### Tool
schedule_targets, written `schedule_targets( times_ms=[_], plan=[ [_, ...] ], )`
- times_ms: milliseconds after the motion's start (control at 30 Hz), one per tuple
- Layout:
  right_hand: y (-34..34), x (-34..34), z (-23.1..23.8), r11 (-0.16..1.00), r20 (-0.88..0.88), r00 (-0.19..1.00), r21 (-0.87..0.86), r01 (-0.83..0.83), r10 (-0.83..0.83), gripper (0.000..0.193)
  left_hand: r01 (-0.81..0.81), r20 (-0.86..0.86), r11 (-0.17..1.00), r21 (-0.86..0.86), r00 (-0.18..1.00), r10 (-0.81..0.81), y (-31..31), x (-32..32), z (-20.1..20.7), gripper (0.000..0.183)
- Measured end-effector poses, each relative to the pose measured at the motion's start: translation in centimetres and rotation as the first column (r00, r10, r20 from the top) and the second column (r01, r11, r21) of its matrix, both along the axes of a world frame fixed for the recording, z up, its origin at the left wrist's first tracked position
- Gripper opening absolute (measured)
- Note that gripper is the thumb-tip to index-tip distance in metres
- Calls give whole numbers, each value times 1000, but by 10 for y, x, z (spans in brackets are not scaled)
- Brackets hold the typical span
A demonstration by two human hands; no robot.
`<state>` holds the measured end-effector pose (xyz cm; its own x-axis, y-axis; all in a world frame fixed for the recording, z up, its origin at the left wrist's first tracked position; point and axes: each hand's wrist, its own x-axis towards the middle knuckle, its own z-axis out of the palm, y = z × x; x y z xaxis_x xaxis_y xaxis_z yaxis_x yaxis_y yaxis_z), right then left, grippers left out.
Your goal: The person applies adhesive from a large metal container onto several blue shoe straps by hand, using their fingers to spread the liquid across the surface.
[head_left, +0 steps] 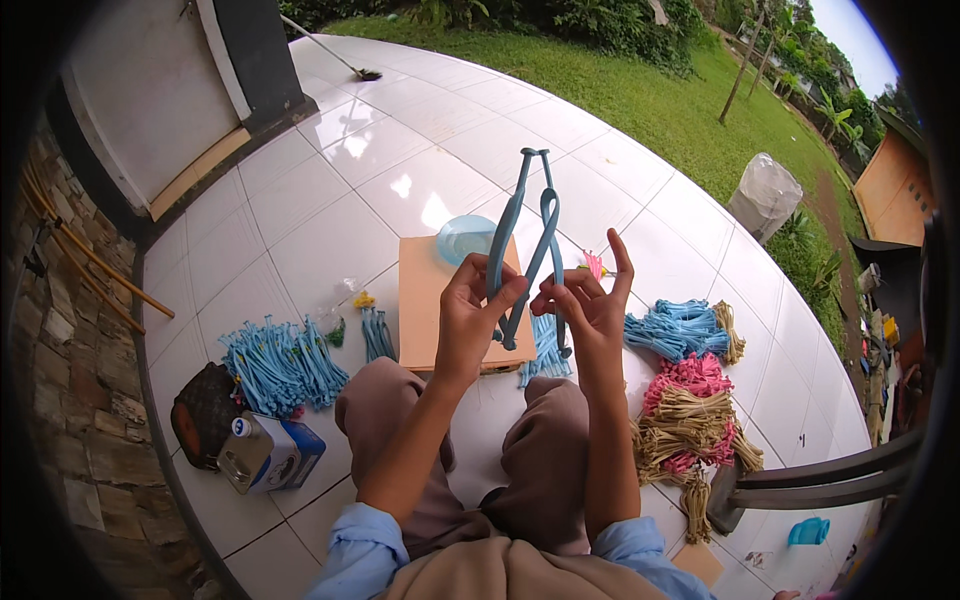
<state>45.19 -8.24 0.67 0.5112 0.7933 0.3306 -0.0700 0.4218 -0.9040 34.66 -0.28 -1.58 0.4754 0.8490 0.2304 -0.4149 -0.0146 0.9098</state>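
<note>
A pair of blue rubber straps with knobbed ends, shaped like flip-flop straps [550, 225], stands raised in front of me, its bands crossing and looping. My left hand [468, 318] pinches the left band between thumb and fingers. On the other side my right hand [597, 312] has its thumb and bent fingers closed on the right band, with one finger pointing up. Under the hands is a tan board [425, 290], with a light blue plastic dish [466, 240] at its far end. Loose blue straps [546, 350] lie beside the board, partly behind my right hand.
Left of my knees are a large pile of blue straps [285, 362], a rectangular metal can [270, 455] and a brown bag [205, 412]. Bundles of blue straps [672, 330], pink straps [690, 378] and tan straps [685, 425] lie at right, near a dark chair leg [820, 485].
</note>
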Motion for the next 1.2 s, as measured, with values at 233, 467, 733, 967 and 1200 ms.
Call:
schedule_targets(
  times_ms=[233,467,733,967,1200],
  plan=[
    [61,-30,-21,982,165,974,-139,-131,153,79,27,93,986,-165,996,-12,47,-24,0,17],
    [64,-20,-28,998,-236,970,46,-46,55,73,305,293,907,-290,931,-219,42,-30,-20,23],
    [61,-45,-22,978,-384,901,28,-208,202,77,123,454,934,-334,890,45,38,-27,-15,25],
    [49,-34,-20,942,-150,938,-84,-326,311,87,419,122,813,-405,906,-406,44,-46,-9,22],
    [22,24,-14,911,432,895,-406,80,114,93,463,-324,839,-285,777,-539,48,-75,-29,30]
  ],
)
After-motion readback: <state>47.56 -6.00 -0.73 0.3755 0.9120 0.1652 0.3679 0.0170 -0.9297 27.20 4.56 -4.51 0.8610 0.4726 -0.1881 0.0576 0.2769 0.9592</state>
